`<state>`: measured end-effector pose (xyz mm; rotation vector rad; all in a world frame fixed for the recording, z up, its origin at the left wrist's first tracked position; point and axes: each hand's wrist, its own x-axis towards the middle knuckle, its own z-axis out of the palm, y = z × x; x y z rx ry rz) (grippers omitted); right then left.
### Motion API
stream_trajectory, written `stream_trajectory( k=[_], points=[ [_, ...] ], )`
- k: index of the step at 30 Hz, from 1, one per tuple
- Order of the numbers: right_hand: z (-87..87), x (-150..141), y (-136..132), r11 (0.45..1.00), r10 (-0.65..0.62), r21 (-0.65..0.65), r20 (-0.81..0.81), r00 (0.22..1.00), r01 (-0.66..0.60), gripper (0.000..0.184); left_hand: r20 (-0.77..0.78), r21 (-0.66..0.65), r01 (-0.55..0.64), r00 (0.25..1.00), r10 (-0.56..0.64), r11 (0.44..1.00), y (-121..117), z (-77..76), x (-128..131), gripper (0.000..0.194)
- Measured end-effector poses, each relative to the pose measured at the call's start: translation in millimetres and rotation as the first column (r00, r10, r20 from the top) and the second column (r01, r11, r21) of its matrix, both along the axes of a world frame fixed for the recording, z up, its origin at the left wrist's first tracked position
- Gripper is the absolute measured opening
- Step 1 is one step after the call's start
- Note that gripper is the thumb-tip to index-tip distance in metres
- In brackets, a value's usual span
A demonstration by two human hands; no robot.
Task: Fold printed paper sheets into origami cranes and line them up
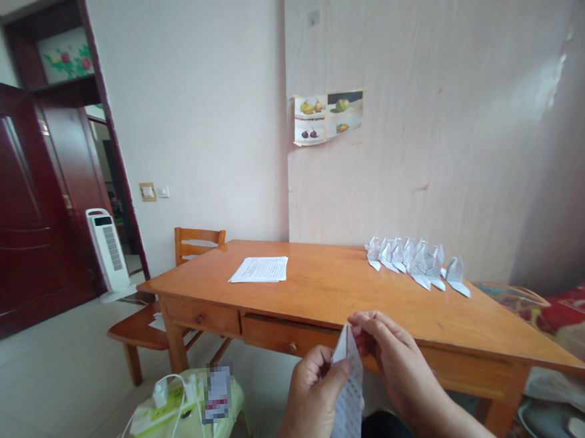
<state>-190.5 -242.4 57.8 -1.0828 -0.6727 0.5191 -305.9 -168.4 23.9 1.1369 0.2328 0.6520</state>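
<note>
The left grip (317, 394) pinches the folded paper (349, 395) closed between thumb and fingers; the right grip (384, 346), nearly closed at its tip, could crumple that point by pressing too hard.

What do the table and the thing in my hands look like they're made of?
Table: probably wood, orange-brown and glossy, going by faint grain and soft reflections; veneer is possible. Folded piece: likely thin printed paper, matte white, judging by its crisp creases and rows of marks.
</note>
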Motion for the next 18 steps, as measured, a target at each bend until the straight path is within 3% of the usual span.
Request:
stream_trajectory(
  k=[7, 18],
  points=[
    [-14.0, -7.9, -4.5, 0.982, 0.181, -0.068, 0.128, 0.975, -0.174, 0.022, 0.01, -0.056, -0.039, 0.999, 0.04, 0.998, 0.5, 4.9, -2.5, 0.026],
    [-10.8, -6.8, -0.5, 0.994, 0.107, -0.039, 0.146, 0.984, -0.102, 0.028, 0.036, -0.031, 0.018, 0.999, -0.016, 0.999, 1.8, 3.3, 0.6, 0.03]
  ],
)
